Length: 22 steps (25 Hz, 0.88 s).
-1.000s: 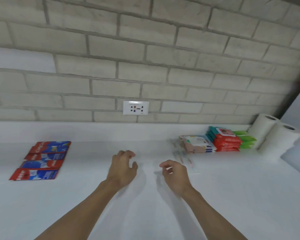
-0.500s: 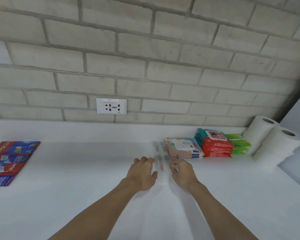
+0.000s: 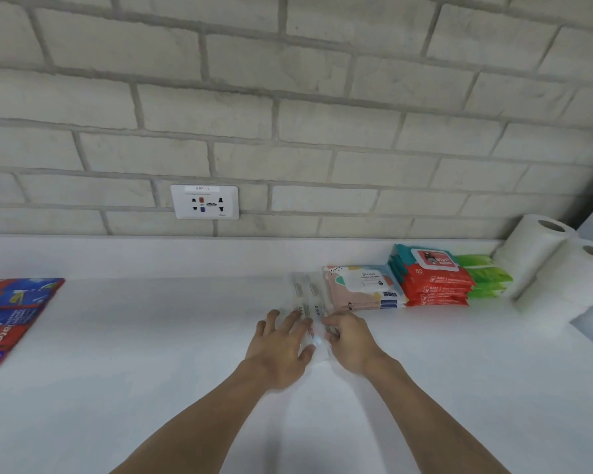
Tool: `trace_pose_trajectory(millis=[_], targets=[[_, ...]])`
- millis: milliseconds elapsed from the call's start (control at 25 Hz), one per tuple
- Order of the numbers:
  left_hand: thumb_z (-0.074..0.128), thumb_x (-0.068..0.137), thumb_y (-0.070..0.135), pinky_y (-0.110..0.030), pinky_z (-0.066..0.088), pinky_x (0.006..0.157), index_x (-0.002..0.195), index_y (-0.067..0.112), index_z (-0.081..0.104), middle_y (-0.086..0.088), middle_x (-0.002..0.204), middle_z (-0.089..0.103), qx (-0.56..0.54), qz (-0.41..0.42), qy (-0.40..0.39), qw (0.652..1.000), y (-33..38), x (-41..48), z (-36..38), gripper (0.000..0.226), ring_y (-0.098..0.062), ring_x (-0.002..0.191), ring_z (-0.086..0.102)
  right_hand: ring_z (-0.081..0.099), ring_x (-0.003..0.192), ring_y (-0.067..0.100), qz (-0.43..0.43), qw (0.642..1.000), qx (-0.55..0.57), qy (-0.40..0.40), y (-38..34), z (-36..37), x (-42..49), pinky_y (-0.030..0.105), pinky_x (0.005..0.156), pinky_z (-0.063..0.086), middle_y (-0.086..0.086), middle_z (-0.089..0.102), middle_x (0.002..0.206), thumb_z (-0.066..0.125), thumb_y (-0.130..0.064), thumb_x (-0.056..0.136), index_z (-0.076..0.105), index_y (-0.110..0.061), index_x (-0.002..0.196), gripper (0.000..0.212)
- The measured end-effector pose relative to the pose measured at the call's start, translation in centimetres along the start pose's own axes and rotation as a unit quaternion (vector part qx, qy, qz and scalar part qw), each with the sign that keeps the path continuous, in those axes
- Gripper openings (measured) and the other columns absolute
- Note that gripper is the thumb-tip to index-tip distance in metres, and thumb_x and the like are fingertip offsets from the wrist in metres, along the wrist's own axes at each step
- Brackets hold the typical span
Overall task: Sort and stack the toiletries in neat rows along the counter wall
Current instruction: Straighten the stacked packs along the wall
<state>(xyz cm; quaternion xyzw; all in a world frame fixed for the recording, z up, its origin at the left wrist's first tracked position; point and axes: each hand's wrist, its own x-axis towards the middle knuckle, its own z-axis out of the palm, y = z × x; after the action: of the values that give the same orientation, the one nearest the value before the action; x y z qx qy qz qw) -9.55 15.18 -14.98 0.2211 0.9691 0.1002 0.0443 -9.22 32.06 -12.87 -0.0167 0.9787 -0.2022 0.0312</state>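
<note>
At mid-frame the slim packets (image 3: 305, 292) lie on the counter (image 3: 151, 336), with my left hand (image 3: 281, 343) and right hand (image 3: 350, 340) at their near ends. Just right of them, along the wall, sit the wipes stacks (image 3: 432, 285), then the paper rolls (image 3: 534, 258) in the corner. The toothpaste boxes (image 3: 11, 319) lie at the left edge, and the socket (image 3: 204, 201) is on the wall above.

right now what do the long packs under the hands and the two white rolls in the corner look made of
The long packs look like clear glossy plastic wrap: the counter shows through around the print. The white rolls look like soft matt paper, tissue or towel, wound round a hollow core.
</note>
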Motion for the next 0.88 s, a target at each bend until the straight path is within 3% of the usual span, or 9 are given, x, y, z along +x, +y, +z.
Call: trace_pose_trajectory(millis=[240,360,480,560,880], targets=[[0.027,0.094,0.053,-0.042,0.016,0.116,0.146,0.032,0.02,0.009,0.157,0.015,0.011,-0.016,0.016,1.0,-2.0,-2.0,-0.4,0.056,-0.032,0.141,0.007,0.058,0.117,0.026,-0.017,1.0,0.002,-0.015,-2.8,1.1,0.3,0.017,0.092,0.045,0.009,0.059,0.119,0.051,-0.005,0.095,0.062,-0.002,0.121,0.028],[0.028,0.093,0.053,-0.042,0.012,0.117,0.145,0.032,0.021,0.01,0.158,0.015,0.014,-0.026,0.022,0.999,-3.7,-3.3,-1.0,0.056,-0.032,0.143,0.003,0.059,0.112,0.024,-0.012,0.998,0.055,-0.028,-4.8,1.6,0.6,0.02,0.091,0.046,0.012,0.06,0.123,0.053,-0.004,0.094,0.062,-0.002,0.121,0.029],[0.029,0.091,0.054,-0.043,0.011,0.118,0.144,0.033,0.022,0.011,0.158,0.015,0.018,-0.042,0.023,0.999,-5.8,-4.6,-1.5,0.058,-0.032,0.144,0.002,0.06,0.088,0.018,-0.045,0.996,0.072,-0.033,-6.9,2.4,0.7,0.01,0.071,0.045,0.019,0.061,0.122,0.051,-0.001,0.096,0.063,0.005,0.12,0.028],[0.03,0.089,0.054,-0.044,0.01,0.118,0.142,0.034,0.024,0.011,0.158,0.016,0.019,-0.052,0.027,0.998,-7.3,-5.6,-1.8,0.057,-0.033,0.144,0.002,0.054,0.087,0.012,-0.06,0.994,0.08,-0.037,-8.4,3.4,0.9,0.008,0.075,0.043,0.015,0.062,0.121,0.054,-0.001,0.094,0.065,-0.001,0.121,0.029],[0.031,0.086,0.054,-0.042,0.013,0.118,0.14,0.034,0.03,0.014,0.156,0.022,0.019,-0.084,0.051,0.995,-13.8,-9.3,-2.8,0.057,-0.032,0.144,0.005,0.052,0.091,0.012,-0.071,0.987,0.125,-0.078,-15.2,5.9,1.6,0.012,0.088,0.041,0.008,0.06,0.126,0.068,-0.007,0.089,0.057,-0.006,0.132,0.044]])
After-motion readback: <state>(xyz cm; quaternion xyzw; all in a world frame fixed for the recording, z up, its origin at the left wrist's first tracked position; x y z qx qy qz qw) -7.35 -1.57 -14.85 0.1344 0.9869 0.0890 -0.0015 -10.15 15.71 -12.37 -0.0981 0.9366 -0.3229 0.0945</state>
